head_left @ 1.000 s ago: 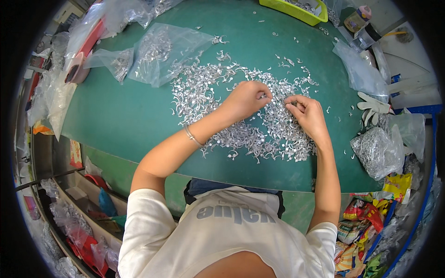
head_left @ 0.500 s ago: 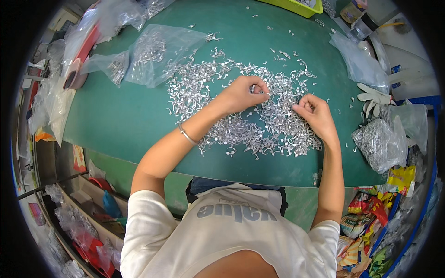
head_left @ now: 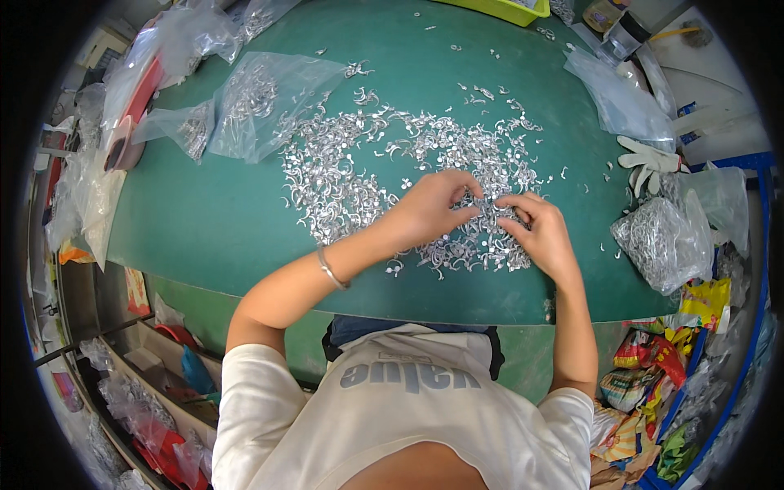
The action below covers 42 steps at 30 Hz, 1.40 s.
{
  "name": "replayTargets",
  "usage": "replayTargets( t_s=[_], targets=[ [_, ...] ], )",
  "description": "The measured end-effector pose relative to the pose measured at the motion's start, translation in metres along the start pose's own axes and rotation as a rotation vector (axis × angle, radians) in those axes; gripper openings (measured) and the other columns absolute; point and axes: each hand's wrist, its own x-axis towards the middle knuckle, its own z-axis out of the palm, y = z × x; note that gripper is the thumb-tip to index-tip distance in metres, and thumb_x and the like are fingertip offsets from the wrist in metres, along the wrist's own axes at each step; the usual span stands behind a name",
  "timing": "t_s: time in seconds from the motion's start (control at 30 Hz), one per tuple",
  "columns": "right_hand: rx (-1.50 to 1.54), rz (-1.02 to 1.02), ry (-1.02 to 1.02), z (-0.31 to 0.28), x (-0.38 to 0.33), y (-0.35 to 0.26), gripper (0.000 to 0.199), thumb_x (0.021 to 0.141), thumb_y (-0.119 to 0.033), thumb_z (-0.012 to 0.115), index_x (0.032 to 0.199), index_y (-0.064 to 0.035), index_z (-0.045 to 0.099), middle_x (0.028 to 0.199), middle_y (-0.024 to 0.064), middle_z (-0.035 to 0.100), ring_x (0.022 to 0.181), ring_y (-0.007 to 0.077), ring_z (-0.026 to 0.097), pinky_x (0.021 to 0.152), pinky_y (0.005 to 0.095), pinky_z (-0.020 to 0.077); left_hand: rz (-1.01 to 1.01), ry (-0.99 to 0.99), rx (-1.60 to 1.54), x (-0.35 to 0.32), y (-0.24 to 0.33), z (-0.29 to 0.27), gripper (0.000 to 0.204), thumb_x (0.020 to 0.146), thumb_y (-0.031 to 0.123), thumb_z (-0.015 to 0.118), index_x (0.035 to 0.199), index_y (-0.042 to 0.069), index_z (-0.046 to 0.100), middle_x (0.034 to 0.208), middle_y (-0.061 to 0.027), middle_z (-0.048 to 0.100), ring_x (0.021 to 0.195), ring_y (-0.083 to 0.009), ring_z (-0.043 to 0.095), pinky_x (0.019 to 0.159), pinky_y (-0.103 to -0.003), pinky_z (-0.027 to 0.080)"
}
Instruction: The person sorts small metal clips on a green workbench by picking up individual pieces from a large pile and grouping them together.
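Small curved silvery metal pieces (head_left: 331, 175) lie in a wide, loose heap on the green tabletop (head_left: 237, 220). My left hand (head_left: 441, 204) is over the right half of the heap, its thumb and forefinger curved with a gap between their tips. Facing it from the right is my right hand (head_left: 539, 233), close by, its thumb and fingertips also apart and low over the pieces. Metal pieces show through the gaps of both hands. Whether a single piece touches a fingertip is too small to tell.
Clear plastic bags with metal pieces (head_left: 253, 94) lie at the far left. A stuffed clear bag (head_left: 661, 245) and a white glove (head_left: 648, 162) sit on the right. A yellow-green tray (head_left: 514, 10) stands at the far edge. Below right are colourful packets (head_left: 645, 363).
Both hands have drawn nearer each other and come down toward me. Their thumbs and forefingers, pinched before, are now apart. The whole scene has shifted slightly left in the view.
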Motion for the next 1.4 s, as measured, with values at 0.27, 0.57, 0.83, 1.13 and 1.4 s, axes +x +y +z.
replayTargets(
  t_s=[0.27, 0.57, 0.83, 1.13, 1.4],
  targets=[
    [0.126, 0.145, 0.193, -0.014, -0.005, 0.011, 0.009, 0.072, -0.004, 0.067, 0.077, -0.0008, 0.06, 0.059, 0.0046, 0.039, 0.05, 0.0152, 0.035, 0.049, 0.0298, 0.0323, 0.196, 0.187, 0.258, 0.01, -0.015, 0.022, 0.012, 0.076, 0.008, 0.065, 0.088, 0.006, 0.062, 0.082, -0.011, 0.055, 0.068, -0.026, 0.055, 0.061, -0.034, 0.044],
    [0.043, 0.01, 0.206, -0.008, -0.002, 0.011, 0.01, 0.075, -0.008, 0.066, 0.081, -0.0006, 0.062, 0.061, 0.0073, 0.047, 0.053, 0.0145, 0.041, 0.05, 0.028, 0.0343, -0.204, -0.014, -1.118, 0.005, -0.013, 0.002, 0.018, 0.093, 0.017, 0.049, 0.095, 0.001, 0.055, 0.084, -0.0058, 0.057, 0.079, -0.0119, 0.051, 0.068, -0.025, 0.044],
    [0.717, 0.185, 0.24, -0.014, -0.004, 0.03, 0.021, 0.089, -0.019, 0.054, 0.077, -0.0014, 0.054, 0.069, 0.0, 0.051, 0.057, 0.0054, 0.039, 0.049, 0.0194, 0.0308, -0.163, 0.06, -0.694, 0.01, -0.005, 0.009, 0.017, 0.091, 0.017, 0.052, 0.092, 0.002, 0.059, 0.082, -0.0033, 0.059, 0.068, -0.0117, 0.053, 0.06, -0.027, 0.045],
    [-0.043, 0.175, 0.231, -0.001, 0.009, 0.015, 0.018, 0.081, -0.022, 0.063, 0.083, -0.0043, 0.061, 0.068, 0.0069, 0.058, 0.05, 0.0168, 0.048, 0.046, 0.0295, 0.0377, 0.179, 0.263, 0.469, 0.022, -0.008, 0.03, 0.016, 0.075, 0.009, 0.065, 0.089, 0.004, 0.061, 0.079, -0.0133, 0.058, 0.068, -0.0292, 0.058, 0.06, -0.037, 0.045],
    [0.184, 0.239, 0.104, -0.009, 0.013, 0.011, 0.01, 0.079, -0.014, 0.063, 0.08, -0.004, 0.06, 0.059, 0.0021, 0.05, 0.048, 0.0128, 0.043, 0.047, 0.0271, 0.0337, 0.13, 0.262, -0.087, 0.026, -0.01, 0.014, 0.009, 0.081, 0.011, 0.06, 0.085, 0.003, 0.059, 0.076, -0.0033, 0.059, 0.061, -0.0124, 0.053, 0.053, -0.028, 0.042]
  ],
)
